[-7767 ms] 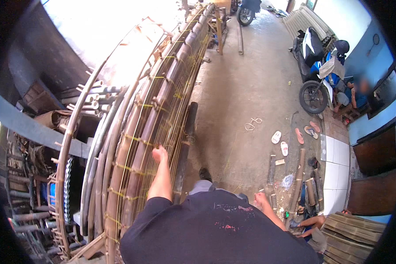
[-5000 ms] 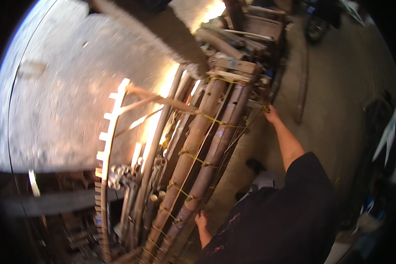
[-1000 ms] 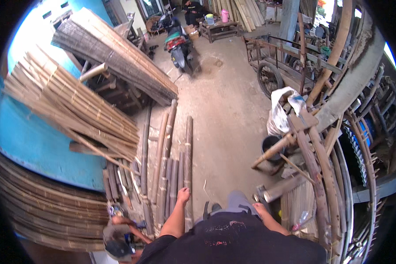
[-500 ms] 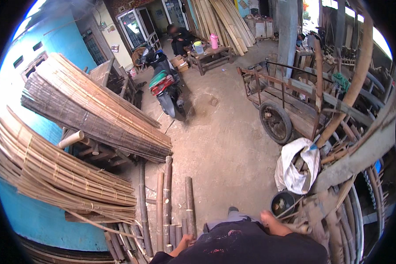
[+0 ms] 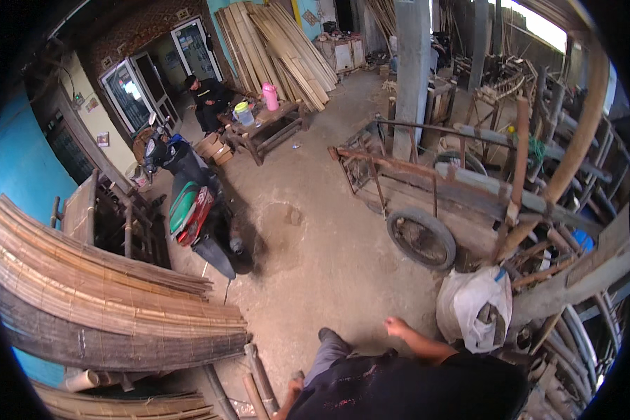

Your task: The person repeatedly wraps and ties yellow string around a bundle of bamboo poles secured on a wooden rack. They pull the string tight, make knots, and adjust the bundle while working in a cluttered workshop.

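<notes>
My right hand point(image 5: 397, 326) is held out in front of me over the bare floor, its fingers loosely curled with nothing in them. A white sack point(image 5: 474, 308) stands to the right of that forearm, apart from the hand. My left hand point(image 5: 295, 383) hangs low by my left side, small and blurred, so its fingers are hard to make out. Just left of it are upright bamboo poles point(image 5: 260, 374); whether it touches them I cannot tell. One foot point(image 5: 327, 334) shows ahead of my body.
A motorbike point(image 5: 201, 220) stands ahead on the left, beyond rolled bamboo blinds point(image 5: 112, 308). On the right is a wooden cart point(image 5: 427, 185) with a spoked wheel point(image 5: 421, 239). Farther off, a person point(image 5: 208, 101) sits by a low table point(image 5: 266, 126) bearing a pink jug point(image 5: 269, 96).
My view has moved forward and turned; the motorbike, cart and table look closer. My right hand has swung forward and left, away from my side. The dark bucket is no longer visible.
</notes>
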Motion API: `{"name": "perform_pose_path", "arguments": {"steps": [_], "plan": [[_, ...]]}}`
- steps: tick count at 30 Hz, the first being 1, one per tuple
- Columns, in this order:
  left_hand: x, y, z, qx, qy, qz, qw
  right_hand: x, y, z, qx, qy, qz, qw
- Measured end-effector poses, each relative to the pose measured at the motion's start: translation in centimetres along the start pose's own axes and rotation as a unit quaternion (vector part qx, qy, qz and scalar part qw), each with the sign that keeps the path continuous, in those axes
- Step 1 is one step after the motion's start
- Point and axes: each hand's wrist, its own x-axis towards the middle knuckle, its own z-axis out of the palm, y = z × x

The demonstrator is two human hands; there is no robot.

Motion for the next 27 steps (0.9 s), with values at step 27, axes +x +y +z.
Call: {"name": "perform_pose_path", "arguments": {"steps": [27], "plan": [[45.5,33.7,-33.0,-0.08,0.063,-0.141,0.985,65.6,-50.1,-31.0,0.0,-0.058,-0.056,0.997]]}}
